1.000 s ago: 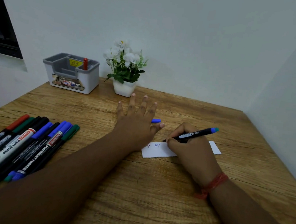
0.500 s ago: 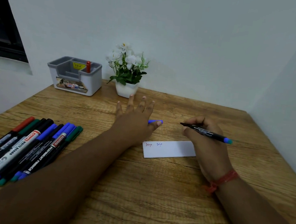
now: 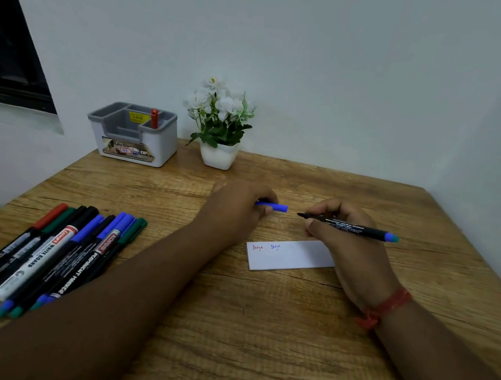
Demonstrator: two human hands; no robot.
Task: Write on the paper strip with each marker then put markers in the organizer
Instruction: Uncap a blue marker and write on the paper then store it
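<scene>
Currently the white paper strip (image 3: 290, 255) lies flat near the middle of the wooden tabletop (image 3: 260, 328), long axis roughly left-right, its right end tucked under the right hand (image 3: 345, 239). Two handwritten words at its left end: "Satya" in red, then "Satya" in blue.

Right hand grips the uncapped black-barrelled marker with a blue end (image 3: 349, 227). Marker long axis is roughly left-right, tip pointing left toward the left hand (image 3: 235, 209), blue end to the right; barrel print too small to read.

Left hand pinches the blue marker cap (image 3: 275, 207), which sticks out to the right, just apart from the marker tip.

Row of capped markers (image 3: 53, 250) lies at the left edge of the tabletop, long axes diagonal, caps toward the far side. Readable: "WHITE BOARD", "PERMANENT MARKER", "KORES".

Grey-and-white plastic organizer (image 3: 135, 136) sits at the far left corner, a red marker (image 3: 154, 118) standing upright in it; yellow sticker and front label illegible. White potted plant with white flowers (image 3: 219, 131) is just to its right.
</scene>
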